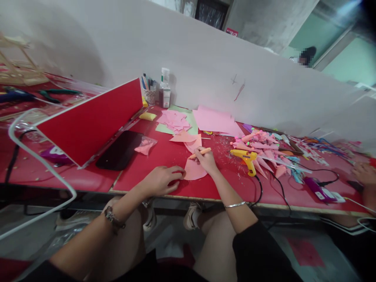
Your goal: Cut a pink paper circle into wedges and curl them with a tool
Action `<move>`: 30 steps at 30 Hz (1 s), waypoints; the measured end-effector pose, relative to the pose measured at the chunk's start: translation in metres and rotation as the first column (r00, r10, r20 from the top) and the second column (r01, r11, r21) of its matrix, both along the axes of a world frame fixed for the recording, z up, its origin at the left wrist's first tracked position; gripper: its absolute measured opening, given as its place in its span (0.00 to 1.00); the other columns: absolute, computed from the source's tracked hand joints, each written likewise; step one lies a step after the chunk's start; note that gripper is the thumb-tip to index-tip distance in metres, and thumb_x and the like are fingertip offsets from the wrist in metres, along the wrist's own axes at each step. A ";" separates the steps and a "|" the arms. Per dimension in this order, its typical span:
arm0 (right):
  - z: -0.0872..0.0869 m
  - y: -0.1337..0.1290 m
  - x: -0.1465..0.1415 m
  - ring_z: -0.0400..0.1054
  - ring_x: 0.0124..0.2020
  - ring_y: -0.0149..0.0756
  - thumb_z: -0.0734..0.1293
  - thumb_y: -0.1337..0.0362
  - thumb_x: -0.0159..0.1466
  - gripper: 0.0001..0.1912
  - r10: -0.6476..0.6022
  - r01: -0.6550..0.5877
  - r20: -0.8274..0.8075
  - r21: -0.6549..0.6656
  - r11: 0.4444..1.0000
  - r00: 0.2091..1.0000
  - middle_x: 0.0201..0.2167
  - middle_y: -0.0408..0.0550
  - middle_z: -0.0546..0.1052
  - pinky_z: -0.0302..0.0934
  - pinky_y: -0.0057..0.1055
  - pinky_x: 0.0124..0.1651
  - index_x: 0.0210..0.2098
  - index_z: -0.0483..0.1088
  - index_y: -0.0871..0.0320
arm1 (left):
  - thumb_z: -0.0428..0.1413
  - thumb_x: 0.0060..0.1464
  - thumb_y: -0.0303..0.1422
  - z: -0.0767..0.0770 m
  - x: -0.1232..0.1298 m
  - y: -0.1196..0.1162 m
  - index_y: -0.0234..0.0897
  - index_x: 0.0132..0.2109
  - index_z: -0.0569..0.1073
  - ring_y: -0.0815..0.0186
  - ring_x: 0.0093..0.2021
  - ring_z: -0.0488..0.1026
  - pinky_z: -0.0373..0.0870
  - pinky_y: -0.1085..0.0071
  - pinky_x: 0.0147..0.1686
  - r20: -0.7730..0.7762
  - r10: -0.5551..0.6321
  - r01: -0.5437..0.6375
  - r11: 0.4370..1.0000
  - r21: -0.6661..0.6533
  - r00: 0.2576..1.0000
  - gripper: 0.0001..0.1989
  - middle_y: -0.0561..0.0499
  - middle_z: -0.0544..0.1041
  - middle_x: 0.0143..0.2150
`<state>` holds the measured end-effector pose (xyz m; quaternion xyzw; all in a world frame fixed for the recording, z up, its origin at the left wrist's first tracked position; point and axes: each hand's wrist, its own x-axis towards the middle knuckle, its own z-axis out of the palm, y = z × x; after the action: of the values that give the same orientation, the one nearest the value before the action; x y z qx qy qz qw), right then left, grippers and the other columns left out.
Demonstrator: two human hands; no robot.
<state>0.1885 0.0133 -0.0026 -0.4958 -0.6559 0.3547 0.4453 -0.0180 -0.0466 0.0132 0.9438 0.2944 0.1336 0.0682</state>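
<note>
My right hand (206,159) grips an orange pen (202,152), slanted over a fan-shaped piece of pink paper (194,172) on the red tabletop. The tip of the pen is over the upper left part of the paper. My left hand (162,180) rests on the table with loosely bent, parted fingers and holds nothing; its fingertips meet the paper's left edge. Just beyond the pen lie more cut pink pieces (185,137), overlapping one another.
To the right are a yellow glue gun (248,159) with a cord and a heap of pink paper cones (258,141). Pink sheets (219,119) lie at the back. A black phone (120,150) and a red upright board (94,121) stand left. Another person's hand (364,172) appears far right.
</note>
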 end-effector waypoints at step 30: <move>0.000 -0.054 0.021 0.57 0.12 0.25 0.58 0.60 0.55 0.14 0.061 -0.066 -0.045 -0.131 0.989 0.997 0.10 0.38 0.62 0.49 0.21 0.16 0.16 0.57 0.57 | 0.46 0.52 0.31 0.001 0.001 -0.001 0.41 0.40 0.69 0.69 0.36 0.71 0.64 0.73 0.33 0.001 0.008 -0.008 1.000 0.011 1.000 0.10 0.51 0.70 0.49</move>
<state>0.2095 -0.0404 -0.0025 -0.4957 -0.6371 0.4216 0.4131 -0.0169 -0.0472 0.0139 0.9429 0.2975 0.1360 0.0628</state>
